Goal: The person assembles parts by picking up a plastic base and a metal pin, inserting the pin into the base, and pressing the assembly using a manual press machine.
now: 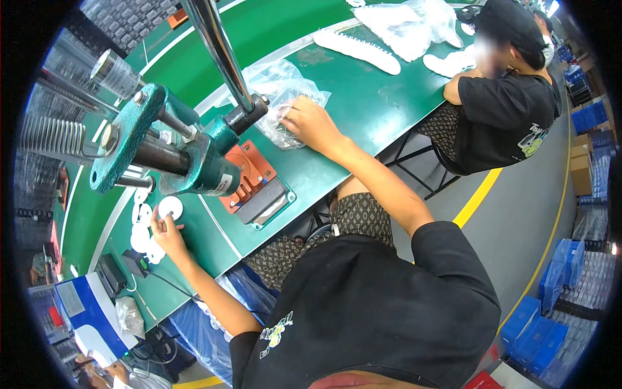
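Note:
My left hand (170, 238) is at the left part of the green table, its fingers closed at the edge of a round white disc (170, 206) with a small grey centre. Several more white discs (140, 237) lie in a loose row just beside it. My right hand (312, 124) reaches into an opened clear plastic bag (272, 79) of small parts; its fingers are bent together, and what they grip is hidden. Between the hands stands a green hand press (188, 152) with a long steel lever (220, 48). Under it sits an orange fixture (247, 172) on a base plate.
White strip-shaped pieces (357, 50) and another plastic bag (414, 26) lie farther along the table (363, 97). A co-worker in black (505, 97) sits at the right. A black adapter box (136, 262) with a cable is at the left, near a blue-and-white machine (91, 314).

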### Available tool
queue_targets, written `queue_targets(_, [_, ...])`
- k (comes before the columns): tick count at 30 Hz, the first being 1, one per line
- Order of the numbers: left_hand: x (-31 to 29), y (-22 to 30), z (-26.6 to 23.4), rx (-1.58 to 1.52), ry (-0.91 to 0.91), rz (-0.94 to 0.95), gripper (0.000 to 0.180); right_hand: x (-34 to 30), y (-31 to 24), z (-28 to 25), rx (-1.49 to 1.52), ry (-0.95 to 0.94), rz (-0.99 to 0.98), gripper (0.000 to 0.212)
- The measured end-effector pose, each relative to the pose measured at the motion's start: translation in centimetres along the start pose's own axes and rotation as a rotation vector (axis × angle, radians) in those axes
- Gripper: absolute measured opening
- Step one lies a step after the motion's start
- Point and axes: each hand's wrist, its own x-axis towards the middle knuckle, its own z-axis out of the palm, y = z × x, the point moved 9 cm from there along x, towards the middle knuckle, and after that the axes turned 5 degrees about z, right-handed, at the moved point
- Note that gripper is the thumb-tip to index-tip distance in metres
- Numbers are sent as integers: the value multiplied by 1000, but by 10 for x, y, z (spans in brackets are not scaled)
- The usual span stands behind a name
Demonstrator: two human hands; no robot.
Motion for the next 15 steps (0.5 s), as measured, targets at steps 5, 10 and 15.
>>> queue_targets(5, [-28, 41, 9, 381, 36, 145, 53, -7, 0, -16, 144, 111, 0, 19])
queue_targets(10, [-35, 51, 10, 235, 103, 325, 52, 7, -1, 16, 105, -100, 31, 21])
queue_targets(15, [-60, 48, 33, -2, -94, 108, 35, -3, 5, 5, 163, 57, 73, 20])
